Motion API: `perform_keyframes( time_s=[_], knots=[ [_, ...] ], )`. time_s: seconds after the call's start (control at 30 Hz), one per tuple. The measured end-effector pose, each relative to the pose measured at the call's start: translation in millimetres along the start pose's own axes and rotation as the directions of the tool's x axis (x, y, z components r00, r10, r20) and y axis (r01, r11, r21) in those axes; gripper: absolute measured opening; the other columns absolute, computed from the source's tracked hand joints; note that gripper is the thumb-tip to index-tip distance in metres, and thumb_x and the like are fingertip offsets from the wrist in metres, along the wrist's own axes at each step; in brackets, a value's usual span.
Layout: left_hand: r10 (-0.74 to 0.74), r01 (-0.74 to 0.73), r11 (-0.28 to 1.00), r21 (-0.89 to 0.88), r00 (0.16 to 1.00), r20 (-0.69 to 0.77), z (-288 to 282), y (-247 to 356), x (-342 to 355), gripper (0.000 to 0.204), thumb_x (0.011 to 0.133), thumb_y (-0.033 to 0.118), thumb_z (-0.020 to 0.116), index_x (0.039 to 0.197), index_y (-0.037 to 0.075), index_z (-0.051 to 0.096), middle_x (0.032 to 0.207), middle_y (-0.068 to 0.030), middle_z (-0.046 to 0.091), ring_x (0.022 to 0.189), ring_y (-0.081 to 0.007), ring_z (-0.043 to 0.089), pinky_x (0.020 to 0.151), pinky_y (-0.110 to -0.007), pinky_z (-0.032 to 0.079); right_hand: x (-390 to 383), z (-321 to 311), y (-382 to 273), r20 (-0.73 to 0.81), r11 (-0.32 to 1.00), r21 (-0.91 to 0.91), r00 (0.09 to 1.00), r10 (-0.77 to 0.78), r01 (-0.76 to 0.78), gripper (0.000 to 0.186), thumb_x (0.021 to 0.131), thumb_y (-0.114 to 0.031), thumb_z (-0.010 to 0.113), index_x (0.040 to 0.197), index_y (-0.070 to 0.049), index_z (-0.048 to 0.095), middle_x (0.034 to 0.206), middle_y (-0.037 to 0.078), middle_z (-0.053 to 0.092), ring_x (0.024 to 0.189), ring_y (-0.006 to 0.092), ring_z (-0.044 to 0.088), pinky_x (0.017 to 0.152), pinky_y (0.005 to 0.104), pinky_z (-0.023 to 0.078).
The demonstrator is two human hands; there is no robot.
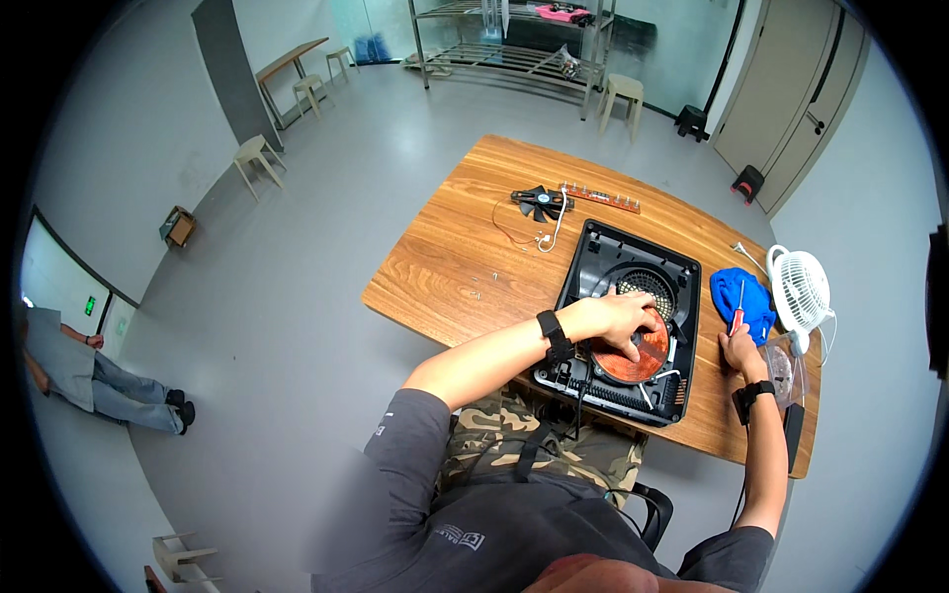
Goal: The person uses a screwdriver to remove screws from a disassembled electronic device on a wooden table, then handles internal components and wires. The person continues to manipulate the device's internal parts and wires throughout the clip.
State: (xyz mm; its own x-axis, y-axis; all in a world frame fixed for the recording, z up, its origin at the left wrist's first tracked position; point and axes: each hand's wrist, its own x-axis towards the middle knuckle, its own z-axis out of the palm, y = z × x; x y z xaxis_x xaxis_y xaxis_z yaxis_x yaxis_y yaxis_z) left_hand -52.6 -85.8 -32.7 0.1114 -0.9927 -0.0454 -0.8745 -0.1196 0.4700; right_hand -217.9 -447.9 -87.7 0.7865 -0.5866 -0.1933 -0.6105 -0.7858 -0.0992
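Spreading over a round copper induction coil (647, 365), L hand (630, 316) has fingers apart on its upper part; coil lies directly under it, in an open black cooker housing (599, 259). Housing's long axis runs away from wearer, far end leaning a bit to R. R hand (739, 354), R of housing, is closed round the red handle of a screwdriver (737, 320); tip points away from wearer, long axis approx. straight out, blue cloth (756, 296) just beyond. Beside cloth: white fan (803, 287). Farther on wood table (435, 267): black cooling fan (542, 204) w/ wires. Way back: metal rack (514, 61).
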Motion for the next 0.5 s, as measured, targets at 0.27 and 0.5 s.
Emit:
perform_keyframes(
  time_s=[0.27,0.5],
  knots=[
    [-0.003,0.003,1.000,0.004,1.000,-0.008,-1.9,1.7,-2.7,0.080,0.071,0.049,0.088,0.141,0.020,0.061,0.153,-0.0126,0.039,0.146,-0.0343,0.035,0.108,-0.072,0.037,-0.1,-1.1,-1.4,0.002,1.000,0.008,1.000,-0.016,0.016,0.062,0.100,-0.041,0.060,0.125,0.011,0.038,0.114,0.042,0.062,0.110,0.0542,0.062,0.096,0.0534,0.051],
    [-0.002,0.002,1.000,-0.002,1.000,-0.004,0.4,-0.7,-0.5,0.080,0.071,0.049,0.088,0.141,0.020,0.061,0.154,-0.0127,0.039,0.146,-0.0347,0.035,0.106,-0.072,0.038,-0.5,-0.9,-3.8,-0.006,1.000,-0.009,1.000,0.021,-0.021,0.062,0.099,-0.041,0.060,0.125,0.010,0.038,0.115,0.042,0.062,0.111,0.0542,0.062,0.097,0.0531,0.051]
  ],
)
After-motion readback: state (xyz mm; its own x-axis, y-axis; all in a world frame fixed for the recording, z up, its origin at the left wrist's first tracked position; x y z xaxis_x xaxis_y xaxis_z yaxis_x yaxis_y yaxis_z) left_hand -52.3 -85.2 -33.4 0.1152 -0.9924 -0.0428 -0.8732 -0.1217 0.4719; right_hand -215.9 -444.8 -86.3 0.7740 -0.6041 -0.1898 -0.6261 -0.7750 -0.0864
